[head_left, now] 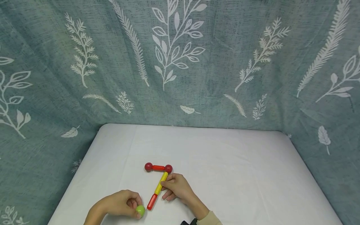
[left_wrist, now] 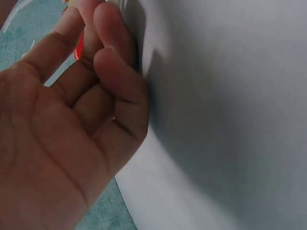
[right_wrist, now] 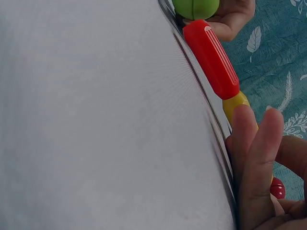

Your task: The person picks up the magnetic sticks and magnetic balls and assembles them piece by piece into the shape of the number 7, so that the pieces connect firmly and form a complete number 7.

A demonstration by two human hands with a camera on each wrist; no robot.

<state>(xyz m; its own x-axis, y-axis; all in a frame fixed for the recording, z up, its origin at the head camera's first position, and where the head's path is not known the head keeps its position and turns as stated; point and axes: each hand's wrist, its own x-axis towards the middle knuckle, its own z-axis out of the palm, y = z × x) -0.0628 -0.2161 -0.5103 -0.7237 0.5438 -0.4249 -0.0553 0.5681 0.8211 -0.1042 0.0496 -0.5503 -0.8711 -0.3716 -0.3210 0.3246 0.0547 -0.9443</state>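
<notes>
My left hand [head_left: 119,203] pinches a green ball [head_left: 140,211] between thumb and fingers, close to the free lower end of a red rod [head_left: 152,202]. That rod joins end to end with a yellow rod [head_left: 158,188], which my right hand [head_left: 180,189] grips from the right side. At its far end the yellow rod meets a dark red ball [head_left: 168,168]. From there a shorter-looking red rod [head_left: 158,168] runs left to a second dark red ball [head_left: 148,167]. The right wrist view shows the green ball [right_wrist: 195,7] right by the red rod's tip [right_wrist: 211,60].
Everything lies on a table with a white cloth [head_left: 239,175]. A teal curtain with white leaf prints [head_left: 219,62] surrounds the table at the back and sides. A small black object [head_left: 189,222] shows by the right sleeve at the bottom edge.
</notes>
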